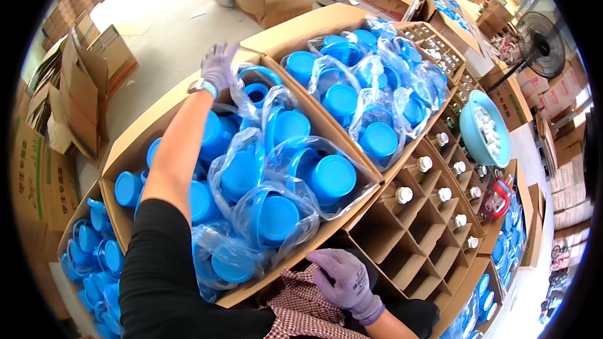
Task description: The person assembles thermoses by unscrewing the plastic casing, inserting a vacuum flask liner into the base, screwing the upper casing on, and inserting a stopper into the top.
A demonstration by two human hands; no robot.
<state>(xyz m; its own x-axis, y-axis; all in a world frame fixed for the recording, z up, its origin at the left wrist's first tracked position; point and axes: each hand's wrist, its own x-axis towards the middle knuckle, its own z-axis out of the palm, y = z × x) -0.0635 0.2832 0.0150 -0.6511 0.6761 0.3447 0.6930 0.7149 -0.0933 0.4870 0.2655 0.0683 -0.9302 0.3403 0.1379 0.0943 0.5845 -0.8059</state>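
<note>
My left hand (218, 70), in a purple glove, reaches out to the far left edge of a cardboard box (151, 119). Its fingers are spread over the box's flap, with nothing visible in them. Beneath that arm the box is full of blue plastic lids with handles (276, 218), many in clear plastic bags (242, 144). My right hand (347, 284), also gloved, lies on the checked apron (295, 301) over my lap, near the box's front edge. The right fingers look loosely extended and hold nothing I can see.
A second box of bagged blue lids (342, 102) adjoins behind. On the right a divided carton (427, 226) holds several white-capped bottles (404, 195). Beyond it are a light blue basin (482, 129) of white pieces, a red-handled item (496, 199) and a fan (539, 44). Folded cartons (78, 88) stand left.
</note>
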